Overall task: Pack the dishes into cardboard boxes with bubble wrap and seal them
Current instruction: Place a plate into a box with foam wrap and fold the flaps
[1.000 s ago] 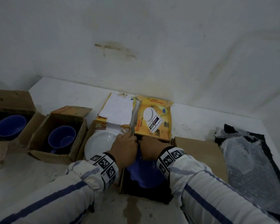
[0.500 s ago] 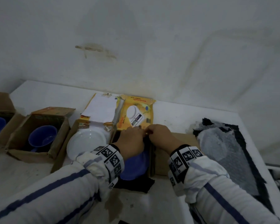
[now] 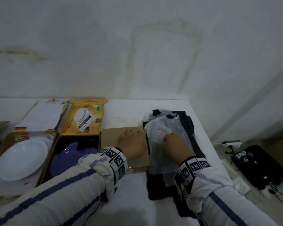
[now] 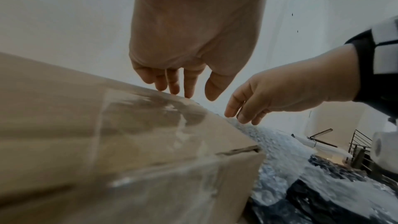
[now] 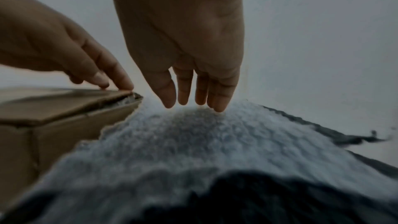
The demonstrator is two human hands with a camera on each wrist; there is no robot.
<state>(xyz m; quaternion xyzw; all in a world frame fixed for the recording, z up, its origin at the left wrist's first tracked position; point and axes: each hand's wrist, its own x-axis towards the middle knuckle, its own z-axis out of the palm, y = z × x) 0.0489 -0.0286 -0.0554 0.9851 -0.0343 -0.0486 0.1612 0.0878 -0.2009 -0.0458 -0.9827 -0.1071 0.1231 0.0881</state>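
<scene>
Now that both hands have left the blue bowl [image 3: 67, 159] in its open box, the right hand [image 3: 175, 144], grip relaxed and empty, touches the bubble wrap [image 3: 160, 141] at right, while the left hand [image 3: 132, 144] rests straight-fingered on the closed cardboard box [image 3: 111, 136] between, so wrapping likely comes next.

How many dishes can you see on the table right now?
2. A white plate lies in the open box at the left; a blue dish sits in the yellow box beside it, partly behind the left sleeve. Others may be out of view or inside the closed box.
</scene>
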